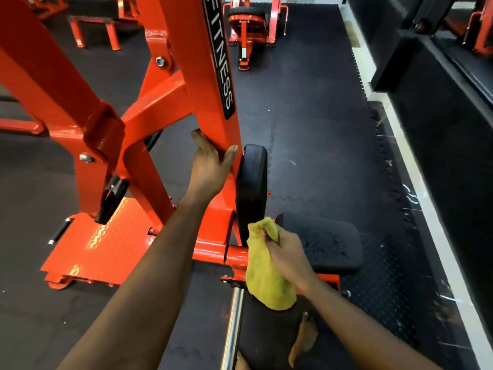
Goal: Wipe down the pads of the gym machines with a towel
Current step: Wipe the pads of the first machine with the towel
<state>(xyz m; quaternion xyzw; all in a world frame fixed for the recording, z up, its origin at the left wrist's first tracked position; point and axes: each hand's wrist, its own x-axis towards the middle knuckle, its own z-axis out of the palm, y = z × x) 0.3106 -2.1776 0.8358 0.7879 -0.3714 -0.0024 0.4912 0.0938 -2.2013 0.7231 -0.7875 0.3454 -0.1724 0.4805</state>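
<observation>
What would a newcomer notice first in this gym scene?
The bright orange machine frame fills the left and centre, and the left hand grips its upright post. Low in the middle, the right hand holds a yellow towel near the lower edge of the upright black pad. A black seat pad lies just to the right.

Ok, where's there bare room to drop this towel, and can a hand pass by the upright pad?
The seat pad is bare right of your right hand, which holds the yellow towel. The floor mat between the upright pad and the wall is open. Tight between the orange post and that pad, where your left hand grips the post.
</observation>
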